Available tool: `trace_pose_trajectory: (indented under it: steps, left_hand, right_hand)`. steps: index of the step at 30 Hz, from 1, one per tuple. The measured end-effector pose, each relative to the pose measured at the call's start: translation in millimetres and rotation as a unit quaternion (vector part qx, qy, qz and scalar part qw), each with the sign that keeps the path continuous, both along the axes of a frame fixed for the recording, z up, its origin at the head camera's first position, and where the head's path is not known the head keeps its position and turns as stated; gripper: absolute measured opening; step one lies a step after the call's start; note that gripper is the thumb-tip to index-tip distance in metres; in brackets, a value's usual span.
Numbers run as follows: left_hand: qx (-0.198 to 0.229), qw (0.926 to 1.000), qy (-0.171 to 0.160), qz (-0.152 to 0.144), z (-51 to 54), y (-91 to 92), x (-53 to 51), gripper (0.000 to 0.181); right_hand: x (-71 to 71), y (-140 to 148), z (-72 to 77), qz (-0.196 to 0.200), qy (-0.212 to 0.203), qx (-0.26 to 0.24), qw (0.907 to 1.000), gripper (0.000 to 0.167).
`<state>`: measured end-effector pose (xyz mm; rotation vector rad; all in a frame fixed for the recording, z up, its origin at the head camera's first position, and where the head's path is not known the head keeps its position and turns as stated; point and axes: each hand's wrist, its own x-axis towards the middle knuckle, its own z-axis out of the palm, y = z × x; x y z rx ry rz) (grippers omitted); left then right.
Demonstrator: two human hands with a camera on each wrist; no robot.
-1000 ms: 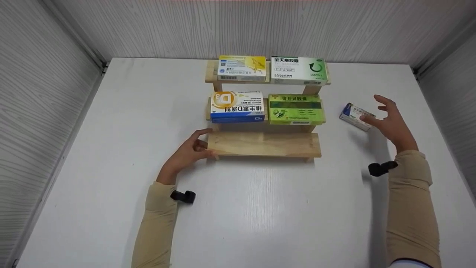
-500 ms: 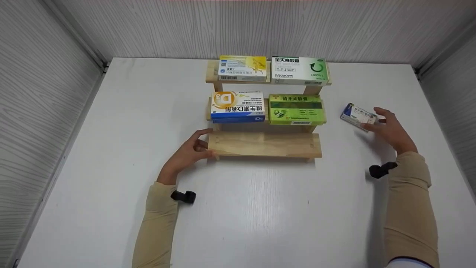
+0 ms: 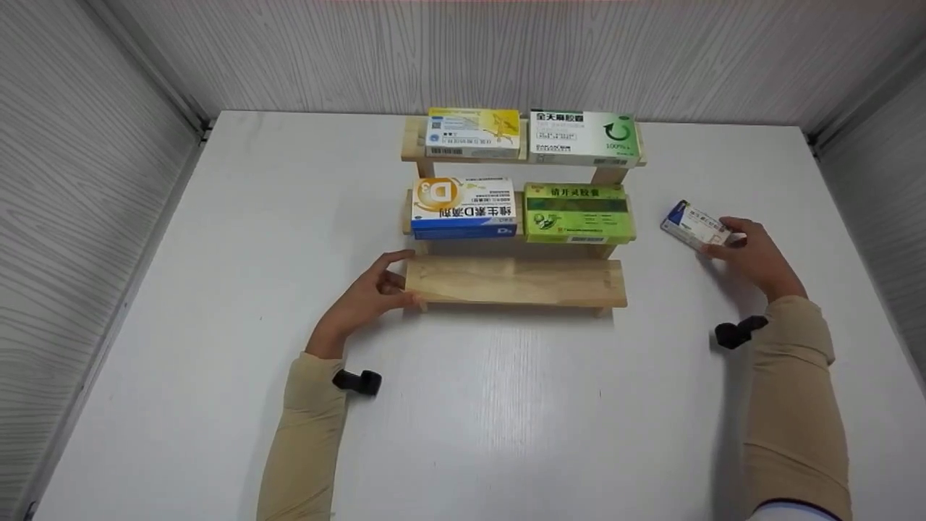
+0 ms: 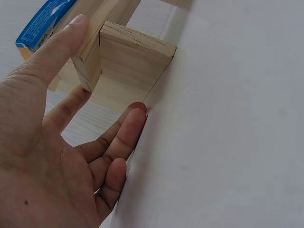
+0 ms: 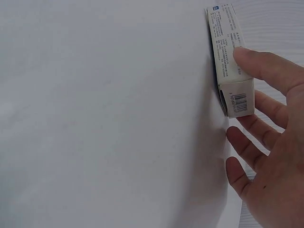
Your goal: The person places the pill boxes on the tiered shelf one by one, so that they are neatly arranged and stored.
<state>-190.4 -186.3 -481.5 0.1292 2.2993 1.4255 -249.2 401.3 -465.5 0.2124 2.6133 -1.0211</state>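
My left hand (image 3: 362, 298) holds the left end of the wooden three-tier rack's bottom shelf (image 3: 515, 281) between thumb and forefinger. In the left wrist view the thumb lies on one edge of the rack (image 4: 137, 52), the forefinger touches the opposite one, and the other fingers are loosely bent. To the right of the rack, a small white and dark-blue medicine box (image 3: 692, 223) lies at a slant. My right hand (image 3: 756, 257) pinches its near right end. The right wrist view shows the thumb pressed on the box's printed side (image 5: 225, 45), with a forefinger partly hidden behind it.
On the middle tier sit a blue, white and orange vitamin D box (image 3: 463, 208) and a green medicine box (image 3: 576, 213). The top tier bears a yellow and white box (image 3: 472, 132) and a white and green one (image 3: 581, 137). Panels enclose the white table (image 3: 506, 420).
My right hand has come down, its thumb and fingers closing on the small white and blue medicine box's right end. The left hand stays at the rack.
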Motion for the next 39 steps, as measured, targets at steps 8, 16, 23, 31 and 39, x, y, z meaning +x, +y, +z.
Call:
trace_pose_trajectory:
  steps: [8,16,23,31,39]
  left_hand:
    - [-0.010,1.0000,0.001,0.000,-0.6,0.3,-0.7,0.081]
    - [-0.003,1.0000,0.008,-0.004,0.3,0.3,-0.2,0.078]
    - [0.000,1.0000,0.005,-0.005,0.9,-0.7,0.6,0.080]
    - [0.001,0.9999,-0.012,-0.007,4.5,1.0,0.4,0.080]
    - [0.015,0.9999,0.000,-0.003,-1.4,-0.8,-0.6,0.082]
  right_hand:
    - [8.7,-1,6.3,-0.009,0.029,-0.002,0.9995,0.085]
    - [27.9,-2,22.3,0.025,0.083,0.025,0.9960,0.077]
    - [56.7,-8,31.7,0.066,0.129,0.029,0.9891,0.064]
    - [90.8,-19,39.6,0.137,0.175,-0.004,0.9750,0.058]
    - [107.4,-47,47.2,0.190,0.179,-0.006,0.9653,0.056]
